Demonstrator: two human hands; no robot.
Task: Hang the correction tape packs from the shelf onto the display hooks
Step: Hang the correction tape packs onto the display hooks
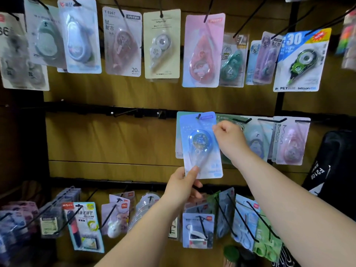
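Item: blue correction tape pack, centre of frame, hang-hole seemingly over the black hook on the middle rail. Left hand pinches its bottom edge; right hand grips its upper right edge. Advice: keep the card level, slide it fully back, let go of the bottom first.

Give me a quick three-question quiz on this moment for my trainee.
1. True or false: the left hand holds the bottom of the blue pack.
2. Which row carries the hook at the pack's hole: A top, B middle, C bottom?
3. Fill in: the right hand pinches the pack's upper ____ edge.
Key: 1 true; 2 B; 3 right.
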